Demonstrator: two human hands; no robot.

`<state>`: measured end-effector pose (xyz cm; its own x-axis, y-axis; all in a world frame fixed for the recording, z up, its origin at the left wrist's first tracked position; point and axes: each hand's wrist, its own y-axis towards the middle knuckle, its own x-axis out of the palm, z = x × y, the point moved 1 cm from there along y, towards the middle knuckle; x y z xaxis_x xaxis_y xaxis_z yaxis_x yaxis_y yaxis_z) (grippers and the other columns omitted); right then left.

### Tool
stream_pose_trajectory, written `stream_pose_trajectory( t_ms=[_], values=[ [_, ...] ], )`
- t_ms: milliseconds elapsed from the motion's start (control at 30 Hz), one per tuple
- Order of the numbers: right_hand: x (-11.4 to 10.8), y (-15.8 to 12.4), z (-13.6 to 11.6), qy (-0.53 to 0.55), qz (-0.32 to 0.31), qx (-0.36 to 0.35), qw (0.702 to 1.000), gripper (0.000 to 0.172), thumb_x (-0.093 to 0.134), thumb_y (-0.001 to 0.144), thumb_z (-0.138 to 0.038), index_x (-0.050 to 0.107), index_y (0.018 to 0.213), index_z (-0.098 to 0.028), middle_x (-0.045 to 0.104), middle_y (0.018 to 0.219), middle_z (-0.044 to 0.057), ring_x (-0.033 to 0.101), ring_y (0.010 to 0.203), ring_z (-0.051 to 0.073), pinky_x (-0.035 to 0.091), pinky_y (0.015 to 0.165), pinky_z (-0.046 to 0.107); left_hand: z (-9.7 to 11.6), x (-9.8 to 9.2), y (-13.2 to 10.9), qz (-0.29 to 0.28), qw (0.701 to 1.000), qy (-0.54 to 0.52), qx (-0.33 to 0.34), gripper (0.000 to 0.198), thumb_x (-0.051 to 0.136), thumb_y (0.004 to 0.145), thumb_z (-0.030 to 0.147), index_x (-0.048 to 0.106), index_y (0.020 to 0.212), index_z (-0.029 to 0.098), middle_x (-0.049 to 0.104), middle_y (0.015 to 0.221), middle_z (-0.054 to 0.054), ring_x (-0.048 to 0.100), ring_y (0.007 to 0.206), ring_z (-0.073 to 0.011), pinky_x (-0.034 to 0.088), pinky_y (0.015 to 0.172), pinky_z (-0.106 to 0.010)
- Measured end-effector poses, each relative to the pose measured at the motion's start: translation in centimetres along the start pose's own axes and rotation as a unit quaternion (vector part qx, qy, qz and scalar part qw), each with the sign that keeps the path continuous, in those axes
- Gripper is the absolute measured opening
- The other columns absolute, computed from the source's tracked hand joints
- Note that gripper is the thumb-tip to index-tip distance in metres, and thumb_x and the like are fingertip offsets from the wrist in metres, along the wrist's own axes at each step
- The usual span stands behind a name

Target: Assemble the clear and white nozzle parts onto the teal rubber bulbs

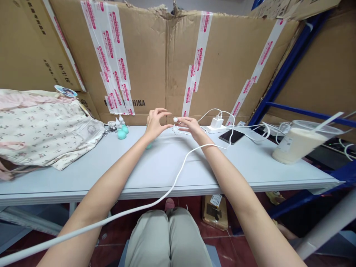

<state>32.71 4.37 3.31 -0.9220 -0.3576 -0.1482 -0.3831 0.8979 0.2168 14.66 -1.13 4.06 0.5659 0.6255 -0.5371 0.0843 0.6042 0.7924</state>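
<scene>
Seated at a pale tabletop [164, 167], we stretch both forearms toward its far side, where a small white piece [175, 120] sits raised at the fingertips of our right hand [191, 126]. Those fingers are closed on it, thumb below and forefinger above. Opposite, our left hand [156, 123] curves with thumb and fingers well parted, just beside the piece; we see nothing between them. Behind our left wrist shows part of a teal object [149, 145], mostly hidden. Farther left, two teal bulbs [121, 134] with pale tips stand close together near a floral cloth bag [52, 133]. To our right, a dark phone [231, 137] lies flat near a white charger [217, 121], and a lidded cup [299, 144] of beige drink holds a straw [328, 121]. A thick white cable [150, 205] runs across our forearms. Taped cardboard [150, 55] walls off the back, while a brown package [214, 212] rests on the red floor [191, 226] below.
</scene>
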Motion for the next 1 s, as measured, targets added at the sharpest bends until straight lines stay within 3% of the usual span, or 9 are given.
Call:
stream_pose_trajectory(
  t_ms=[67,167,233,300,500,633,733,800,1000],
  values=[
    [-1.4,0.0,-0.2,-0.226,0.072,0.008,0.972,0.021,0.065,0.077,-0.035,0.071,0.089,-0.019,0.069,0.099,0.008,0.06,0.103,0.024,0.047,0.088,0.04,-1.6,-0.2,0.1,-0.014,0.999,0.018,-0.026,0.035,0.072,0.07,0.037,0.066,0.103,0.027,0.055,0.119,-0.005,0.042,0.113,-0.0268,0.033,0.095,-0.043],
    [-2.9,0.0,0.1,-0.513,0.122,0.005,0.85,0.016,0.07,0.073,-0.028,0.073,0.083,-0.016,0.067,0.103,0.014,0.052,0.113,0.032,0.041,0.092,0.045,-3.8,-0.6,0.0,-0.02,0.997,0.034,-0.064,0.023,0.07,0.072,0.034,0.068,0.094,0.026,0.057,0.116,-0.004,0.042,0.112,-0.0273,0.031,0.095,-0.044],
    [-3.2,0.1,0.6,-0.591,0.094,0.022,0.8,0.017,0.071,0.072,-0.027,0.074,0.084,-0.017,0.066,0.105,0.015,0.05,0.114,0.033,0.04,0.092,0.045,-4.9,-0.9,0.0,-0.031,0.995,0.041,-0.085,0.02,0.068,0.073,0.033,0.068,0.091,0.026,0.058,0.113,-0.004,0.043,0.11,-0.0267,0.031,0.094,-0.045],
    [-3.2,0.2,1.2,-0.62,0.055,0.06,0.781,0.018,0.073,0.07,-0.028,0.074,0.086,-0.019,0.067,0.103,0.014,0.053,0.11,0.031,0.039,0.092,0.043,-5.6,-1.3,-0.1,-0.065,0.992,0.05,-0.092,0.02,0.068,0.073,0.037,0.069,0.09,0.026,0.059,0.109,-0.004,0.044,0.107,-0.0261,0.03,0.094,-0.044],
    [-3.2,0.5,1.5,-0.636,-0.004,0.125,0.762,0.023,0.071,0.071,-0.033,0.072,0.092,-0.023,0.067,0.106,0.01,0.055,0.108,0.027,0.034,0.094,0.042,-5.6,-2.3,-0.4,-0.231,0.963,0.133,-0.03,0.032,0.068,0.068,0.052,0.072,0.086,0.026,0.056,0.104,-0.005,0.043,0.104,-0.0265,0.029,0.092,-0.043],
    [-2.5,0.4,1.2,-0.61,0.066,0.022,0.79,0.025,0.063,0.079,-0.039,0.07,0.098,-0.025,0.065,0.11,0.008,0.053,0.108,0.027,0.033,0.091,0.042,-5.0,-2.4,-0.5,-0.276,0.936,0.216,0.017,0.026,0.072,0.067,0.045,0.072,0.08,0.023,0.055,0.102,-0.008,0.042,0.104,-0.0275,0.028,0.091,-0.043],
    [0.1,0.4,1.5,-0.573,0.105,-0.111,0.805,0.022,0.056,0.085,-0.035,0.068,0.1,-0.025,0.063,0.111,0.007,0.05,0.108,0.025,0.033,0.088,0.039,-4.8,-2.0,-0.5,-0.287,0.926,0.241,0.04,0.02,0.072,0.069,0.038,0.072,0.081,0.022,0.055,0.102,-0.009,0.042,0.105,-0.0281,0.028,0.09,-0.042],
    [2.5,0.6,2.3,-0.56,0.057,-0.154,0.812,0.019,0.056,0.085,-0.031,0.069,0.097,-0.025,0.065,0.106,0.007,0.052,0.104,0.024,0.032,0.087,0.037,-4.8,-1.7,-0.5,-0.289,0.924,0.244,0.048,0.018,0.072,0.069,0.035,0.072,0.081,0.022,0.055,0.101,-0.009,0.042,0.105,-0.028,0.028,0.089,-0.041],
    [7.6,2.3,4.8,-0.564,-0.019,-0.145,0.813,0.025,0.058,0.084,-0.037,0.067,0.103,-0.024,0.067,0.105,0.008,0.053,0.103,0.024,0.031,0.086,0.037,-5.1,-1.3,-0.6,-0.292,0.924,0.242,0.057,0.016,0.071,0.07,0.032,0.07,0.079,0.02,0.057,0.099,-0.009,0.045,0.102,-0.0267,0.029,0.085,-0.038]
  ],
)
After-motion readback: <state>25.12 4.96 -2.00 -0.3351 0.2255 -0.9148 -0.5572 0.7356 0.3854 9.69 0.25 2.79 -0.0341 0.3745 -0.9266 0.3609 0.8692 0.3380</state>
